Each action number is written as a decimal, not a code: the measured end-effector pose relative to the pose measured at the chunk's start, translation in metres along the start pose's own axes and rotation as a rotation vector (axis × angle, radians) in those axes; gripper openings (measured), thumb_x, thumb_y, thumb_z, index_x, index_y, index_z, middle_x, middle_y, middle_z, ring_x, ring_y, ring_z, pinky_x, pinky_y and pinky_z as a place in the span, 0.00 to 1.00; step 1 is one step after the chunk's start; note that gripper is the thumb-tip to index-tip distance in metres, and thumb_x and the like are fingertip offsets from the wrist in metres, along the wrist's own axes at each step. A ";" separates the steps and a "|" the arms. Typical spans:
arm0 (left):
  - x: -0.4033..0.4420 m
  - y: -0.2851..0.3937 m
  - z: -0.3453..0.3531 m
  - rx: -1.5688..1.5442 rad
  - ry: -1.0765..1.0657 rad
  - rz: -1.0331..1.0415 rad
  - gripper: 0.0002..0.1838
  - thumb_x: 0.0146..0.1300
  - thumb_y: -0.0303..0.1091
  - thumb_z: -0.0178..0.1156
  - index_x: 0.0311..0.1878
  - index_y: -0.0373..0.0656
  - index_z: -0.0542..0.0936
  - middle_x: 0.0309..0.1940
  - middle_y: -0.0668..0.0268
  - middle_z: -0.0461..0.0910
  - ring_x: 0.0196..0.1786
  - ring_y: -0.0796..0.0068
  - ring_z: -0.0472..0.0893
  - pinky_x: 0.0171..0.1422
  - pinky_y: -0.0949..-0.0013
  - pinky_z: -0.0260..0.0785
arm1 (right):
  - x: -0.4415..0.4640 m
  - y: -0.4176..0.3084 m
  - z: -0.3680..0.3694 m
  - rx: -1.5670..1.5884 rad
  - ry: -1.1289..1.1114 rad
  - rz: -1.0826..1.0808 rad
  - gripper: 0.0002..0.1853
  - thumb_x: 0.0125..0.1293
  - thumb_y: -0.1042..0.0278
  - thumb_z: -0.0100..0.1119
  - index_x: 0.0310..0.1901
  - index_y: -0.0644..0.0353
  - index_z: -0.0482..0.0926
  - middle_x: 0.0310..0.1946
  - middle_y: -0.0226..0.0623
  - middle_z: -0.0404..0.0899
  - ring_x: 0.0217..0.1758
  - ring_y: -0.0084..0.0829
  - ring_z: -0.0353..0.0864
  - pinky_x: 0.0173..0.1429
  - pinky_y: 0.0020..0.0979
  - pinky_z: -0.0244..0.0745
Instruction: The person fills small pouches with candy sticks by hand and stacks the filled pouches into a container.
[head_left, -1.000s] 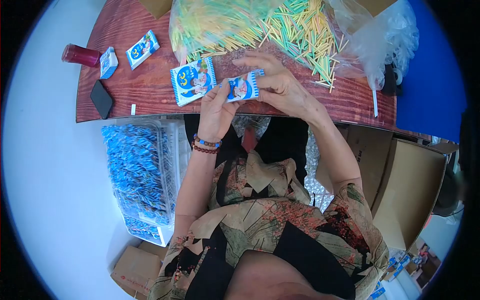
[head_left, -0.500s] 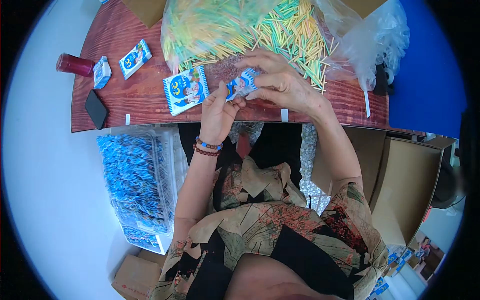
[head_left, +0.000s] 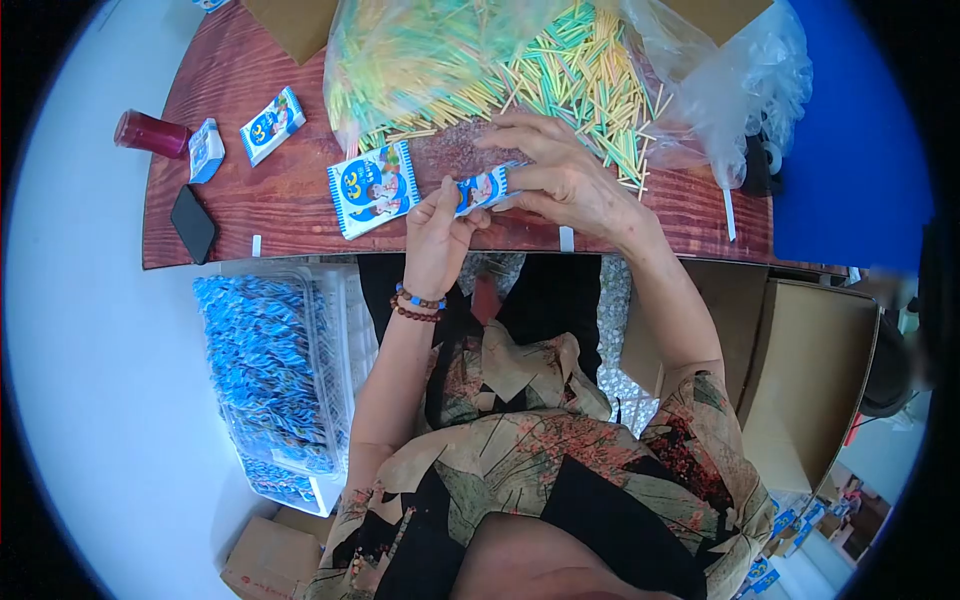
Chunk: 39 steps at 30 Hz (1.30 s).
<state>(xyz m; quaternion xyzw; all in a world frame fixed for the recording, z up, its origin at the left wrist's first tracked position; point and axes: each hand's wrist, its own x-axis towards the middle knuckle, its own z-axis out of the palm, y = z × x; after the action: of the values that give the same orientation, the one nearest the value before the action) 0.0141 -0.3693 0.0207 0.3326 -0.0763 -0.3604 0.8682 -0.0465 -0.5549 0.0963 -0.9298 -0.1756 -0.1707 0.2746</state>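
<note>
A small blue and white packet (head_left: pixel 481 190) is held between my two hands above the table's near edge. My left hand (head_left: pixel 440 222) pinches its left end with thumb and fingers. At the packet's right end, my right hand (head_left: pixel 565 178) grips with thumb and forefinger, its other fingers raised. Just left of my left hand lie flat blue and white packets (head_left: pixel 372 188), apparently stacked. Behind my hands, thin pastel sticks (head_left: pixel 580 75) are spread in and beside a clear plastic bag (head_left: pixel 430 60).
Farther left on the table (head_left: pixel 290 205) are another packet (head_left: pixel 272 126), a small packet stack (head_left: pixel 206 150), a red jar (head_left: pixel 150 134) and a black object (head_left: pixel 193 224). A clear tub (head_left: pixel 265 370) of blue packets stands below left. An open cardboard box (head_left: pixel 815 380) is at right.
The packet between my hands has turned and looks narrower than before. A white strip has come into view at the table edge beneath my right hand. The whole view has shifted slightly.
</note>
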 end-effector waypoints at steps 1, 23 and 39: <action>0.000 -0.001 0.001 -0.004 -0.008 -0.004 0.15 0.73 0.39 0.50 0.36 0.40 0.79 0.32 0.65 0.79 0.32 0.76 0.74 0.41 0.68 0.70 | -0.001 0.001 0.000 0.008 0.019 -0.020 0.09 0.50 0.64 0.69 0.28 0.58 0.81 0.58 0.31 0.74 0.66 0.41 0.66 0.67 0.45 0.62; 0.002 -0.004 -0.005 -0.036 0.073 0.054 0.14 0.73 0.38 0.51 0.34 0.42 0.79 0.32 0.66 0.80 0.33 0.76 0.76 0.42 0.67 0.70 | -0.019 0.154 -0.055 -0.225 0.256 1.061 0.20 0.59 0.53 0.61 0.39 0.65 0.83 0.30 0.45 0.83 0.35 0.35 0.83 0.41 0.34 0.74; 0.001 -0.002 -0.004 -0.014 0.050 0.042 0.15 0.73 0.39 0.51 0.37 0.37 0.79 0.32 0.65 0.80 0.32 0.78 0.76 0.40 0.70 0.72 | 0.013 0.222 -0.042 -0.382 0.001 1.311 0.30 0.53 0.47 0.59 0.43 0.72 0.81 0.41 0.55 0.82 0.47 0.45 0.82 0.52 0.40 0.75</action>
<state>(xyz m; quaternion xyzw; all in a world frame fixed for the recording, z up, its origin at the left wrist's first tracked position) 0.0152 -0.3688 0.0166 0.3336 -0.0592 -0.3343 0.8795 0.0488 -0.7512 0.0347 -0.8760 0.4575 0.0024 0.1527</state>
